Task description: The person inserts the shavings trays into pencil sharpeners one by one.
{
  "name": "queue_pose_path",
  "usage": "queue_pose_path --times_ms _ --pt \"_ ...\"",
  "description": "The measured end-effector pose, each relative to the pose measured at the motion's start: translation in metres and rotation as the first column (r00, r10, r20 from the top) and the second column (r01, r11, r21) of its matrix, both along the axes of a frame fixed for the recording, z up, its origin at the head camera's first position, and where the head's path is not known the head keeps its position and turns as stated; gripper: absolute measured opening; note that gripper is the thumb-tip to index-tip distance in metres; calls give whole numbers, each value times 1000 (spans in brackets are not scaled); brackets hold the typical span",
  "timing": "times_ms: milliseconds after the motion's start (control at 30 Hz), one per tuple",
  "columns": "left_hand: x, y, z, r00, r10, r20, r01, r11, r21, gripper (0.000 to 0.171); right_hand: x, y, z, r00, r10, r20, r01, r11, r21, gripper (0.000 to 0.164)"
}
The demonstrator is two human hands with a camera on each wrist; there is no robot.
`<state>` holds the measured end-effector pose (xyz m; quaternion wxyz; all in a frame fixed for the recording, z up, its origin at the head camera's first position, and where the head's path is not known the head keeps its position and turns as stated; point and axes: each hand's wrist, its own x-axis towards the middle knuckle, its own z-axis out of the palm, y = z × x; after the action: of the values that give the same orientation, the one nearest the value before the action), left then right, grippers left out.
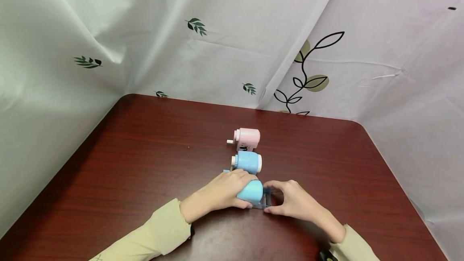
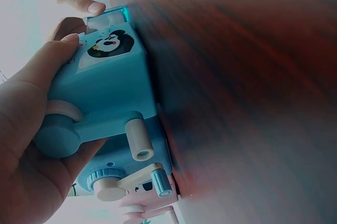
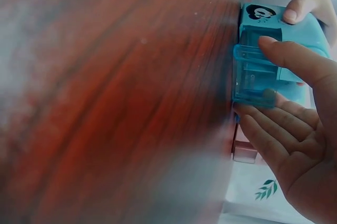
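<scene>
A turquoise crank pencil sharpener [image 1: 251, 191] stands on the table, gripped by my left hand [image 1: 221, 192] over its top and sides. Its panda picture [image 2: 111, 44] and crank handle [image 2: 139, 140] show in the left wrist view. At the sharpener's right end, a clear blue shavings drawer [image 3: 254, 79] sticks partly out. My right hand [image 1: 299, 200] pinches that drawer between the thumb on one side and fingers on the other. What lies inside the drawer is hard to make out.
Behind the held sharpener stands a blue crank sharpener [image 1: 248, 161] with white ends. Farther back is a pink one [image 1: 248, 138], its crank pointing left. All three form a row on the dark red wooden table [image 1: 163, 144]. Patterned white cloth [image 1: 217, 59] hangs around the table.
</scene>
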<state>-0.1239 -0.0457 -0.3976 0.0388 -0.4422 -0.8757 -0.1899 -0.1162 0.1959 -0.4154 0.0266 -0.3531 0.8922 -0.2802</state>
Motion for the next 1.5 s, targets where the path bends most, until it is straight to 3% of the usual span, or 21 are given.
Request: queue_pose_path --times_ms 933,1300,1500 --pt "1 0 -1 1000 8 6 -8 1000 8 54 -5 -10 1 999 36 -41 -36 999 7 51" --pt "0 1 -2 1000 7 -4 -7 1000 9 55 -3 -6 3 1000 7 -24 -7 1000 23 64" --pt "0 2 -3 1000 4 -22 -4 1000 17 55 -2 -1 2 999 -6 37 6 1000 -8 57"
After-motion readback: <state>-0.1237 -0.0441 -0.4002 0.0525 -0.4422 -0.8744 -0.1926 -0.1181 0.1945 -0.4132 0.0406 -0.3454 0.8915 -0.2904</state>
